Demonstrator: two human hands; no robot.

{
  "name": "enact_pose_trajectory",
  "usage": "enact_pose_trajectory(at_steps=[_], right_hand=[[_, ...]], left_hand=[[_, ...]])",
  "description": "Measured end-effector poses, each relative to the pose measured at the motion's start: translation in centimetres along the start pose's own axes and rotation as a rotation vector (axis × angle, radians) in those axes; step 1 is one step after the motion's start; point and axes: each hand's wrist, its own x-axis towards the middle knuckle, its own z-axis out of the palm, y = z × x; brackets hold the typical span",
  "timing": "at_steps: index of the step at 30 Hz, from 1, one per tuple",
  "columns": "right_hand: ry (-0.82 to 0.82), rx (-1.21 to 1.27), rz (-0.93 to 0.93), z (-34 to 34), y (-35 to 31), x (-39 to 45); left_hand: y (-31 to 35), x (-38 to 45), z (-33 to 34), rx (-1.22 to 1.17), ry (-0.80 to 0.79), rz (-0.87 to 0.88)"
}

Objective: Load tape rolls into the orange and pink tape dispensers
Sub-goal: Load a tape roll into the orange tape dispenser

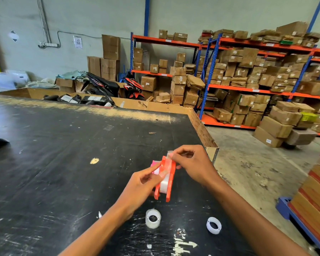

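Observation:
An orange tape dispenser [169,179] is held above the black table [63,154] with a clear tape roll [164,184] seated between its side plates. My left hand [140,185] grips the dispenser's left side. My right hand [190,164] pinches the loose end of the tape at the dispenser's far tip. A pink dispenser [155,165] lies just behind the orange one, mostly hidden. A clear tape roll [153,218] stands on the table near me, and a white empty core [213,225] lies to its right.
The table's right edge and corner [211,146] are close to my right hand, with concrete floor beyond. Shelving with cardboard boxes [248,78] fills the back right. A blue pallet with orange boxes [312,200] stands at the right.

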Motion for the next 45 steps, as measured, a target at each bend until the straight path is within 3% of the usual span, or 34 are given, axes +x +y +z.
enact_pose_trajectory(at_steps=[12,22,25,29,34,38,45], right_hand=[[-0.153,0.183,0.247,-1.2,-0.3,1.2],[-0.143,0.215,0.414,-0.6,1.5,2.0],[-0.133,0.265,0.434,-1.1,2.7,2.0],[0.024,0.292,0.436,-1.9,4.9,1.3],[-0.021,0.328,0.391,-0.8,8.0,-1.0],[0.037,0.344,0.402,-0.8,10.2,-1.2],[0.032,0.359,0.479,-0.4,12.3,0.8]], left_hand=[[-1.2,0.9,-0.9,0.021,-0.028,-0.004],[-2.0,1.0,-0.6,0.058,-0.015,0.018],[-1.9,1.6,0.3,0.029,-0.014,-0.032],[-1.6,3.3,1.8,-0.075,0.033,-0.119],[-2.4,5.5,4.0,-0.117,0.125,-0.239],[-4.7,8.1,6.5,-0.02,0.217,-0.311],[-6.8,10.6,8.2,0.132,0.21,-0.35]])
